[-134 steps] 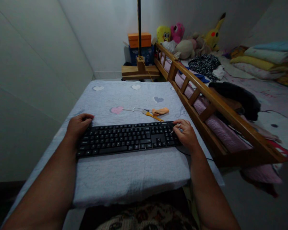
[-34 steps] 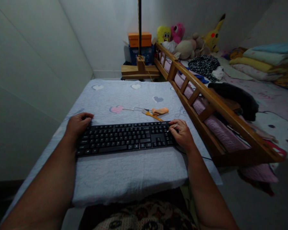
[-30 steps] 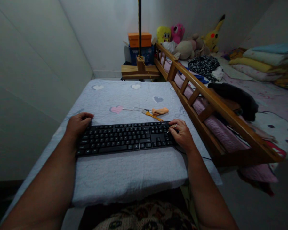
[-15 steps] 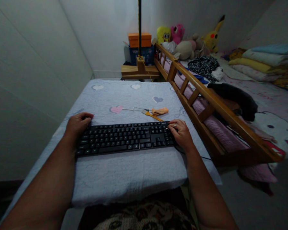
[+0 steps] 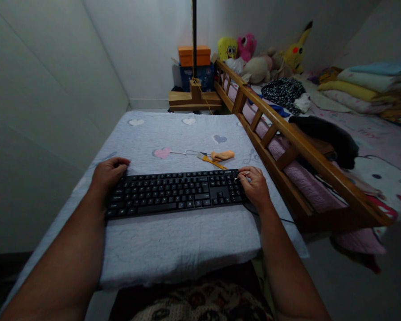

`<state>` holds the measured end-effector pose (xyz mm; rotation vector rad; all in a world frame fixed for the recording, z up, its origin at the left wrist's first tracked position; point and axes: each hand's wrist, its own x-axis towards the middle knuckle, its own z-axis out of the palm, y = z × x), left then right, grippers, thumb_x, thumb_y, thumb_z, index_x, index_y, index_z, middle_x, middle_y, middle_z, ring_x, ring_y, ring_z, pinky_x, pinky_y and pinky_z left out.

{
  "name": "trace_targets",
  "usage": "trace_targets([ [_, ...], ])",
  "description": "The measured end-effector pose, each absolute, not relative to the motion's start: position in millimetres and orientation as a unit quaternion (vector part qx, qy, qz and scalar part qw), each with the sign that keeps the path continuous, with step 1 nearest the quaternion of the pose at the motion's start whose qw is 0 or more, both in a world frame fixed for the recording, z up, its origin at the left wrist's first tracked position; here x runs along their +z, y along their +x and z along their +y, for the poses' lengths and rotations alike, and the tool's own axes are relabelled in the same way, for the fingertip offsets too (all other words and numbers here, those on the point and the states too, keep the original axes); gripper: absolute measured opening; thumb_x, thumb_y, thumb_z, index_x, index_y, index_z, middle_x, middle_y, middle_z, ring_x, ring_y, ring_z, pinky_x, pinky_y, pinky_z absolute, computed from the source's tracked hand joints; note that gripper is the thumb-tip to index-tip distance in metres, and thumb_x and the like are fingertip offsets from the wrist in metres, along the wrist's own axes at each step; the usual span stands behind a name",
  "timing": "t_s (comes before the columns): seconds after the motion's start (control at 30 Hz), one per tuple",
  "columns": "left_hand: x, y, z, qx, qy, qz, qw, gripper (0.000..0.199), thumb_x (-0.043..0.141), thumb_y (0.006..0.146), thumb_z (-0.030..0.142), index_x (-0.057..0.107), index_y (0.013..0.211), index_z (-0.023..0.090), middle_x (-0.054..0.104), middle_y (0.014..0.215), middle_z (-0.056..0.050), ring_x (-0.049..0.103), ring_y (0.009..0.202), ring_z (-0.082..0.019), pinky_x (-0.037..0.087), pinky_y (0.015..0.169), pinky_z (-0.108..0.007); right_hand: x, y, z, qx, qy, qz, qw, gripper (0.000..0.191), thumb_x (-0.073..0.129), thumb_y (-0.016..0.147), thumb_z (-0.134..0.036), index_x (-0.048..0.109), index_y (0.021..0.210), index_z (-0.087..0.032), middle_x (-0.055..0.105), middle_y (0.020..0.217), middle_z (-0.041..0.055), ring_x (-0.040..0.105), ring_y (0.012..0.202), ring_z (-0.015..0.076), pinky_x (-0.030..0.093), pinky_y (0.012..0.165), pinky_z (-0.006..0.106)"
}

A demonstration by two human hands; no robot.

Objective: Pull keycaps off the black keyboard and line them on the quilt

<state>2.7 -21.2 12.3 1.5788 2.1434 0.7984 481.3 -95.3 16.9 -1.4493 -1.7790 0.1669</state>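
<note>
A black keyboard point(image 5: 167, 191) lies across the cloth-covered table in front of me. My left hand point(image 5: 109, 174) is closed at its upper left corner, fingers curled and the hand against the keyboard's end. Over the number pad at the other end, my right hand point(image 5: 253, 183) pinches a thin white stick that looks like a cotton swab point(image 5: 243, 174), its tip pointing left at the keys. Just behind the keyboard lie a small brush point(image 5: 212, 161) with a yellow handle, a folded orange cloth point(image 5: 223, 155) and a thin wire tool point(image 5: 187, 152).
A pale blue cloth with hearts point(image 5: 147, 133) covers the table. Along the right runs a wooden bed rail point(image 5: 287, 133), with bedding and plush toys point(image 5: 257, 69) beyond. A pole on a wooden base point(image 5: 195, 100) and an orange box point(image 5: 194, 56) stand behind. A cable point(image 5: 285, 220) trails right.
My right hand has shifted slightly to the right with the cotton swab, over the outer number-pad keys. My left hand and the keyboard stay in place.
</note>
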Motion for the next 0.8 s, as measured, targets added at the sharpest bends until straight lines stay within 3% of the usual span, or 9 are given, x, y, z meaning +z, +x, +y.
trace_targets([
  [0.8, 16.2, 5.9, -21.7, 0.280, 0.548, 0.767, 0.181, 0.050, 0.054, 0.063, 0.039, 0.074, 0.103, 0.016, 0.068, 0.082, -0.003, 0.057, 0.072, -0.021, 0.051, 0.081, -0.036, 17.3, 473.9, -95.1, 0.105, -0.576, -0.712, 0.388, 0.016, 0.058, 0.089, -0.023, 0.070, 0.079, -0.025, 0.073, 0.100, 0.0067, 0.058, 0.106, 0.0263, 0.043, 0.101, 0.047],
])
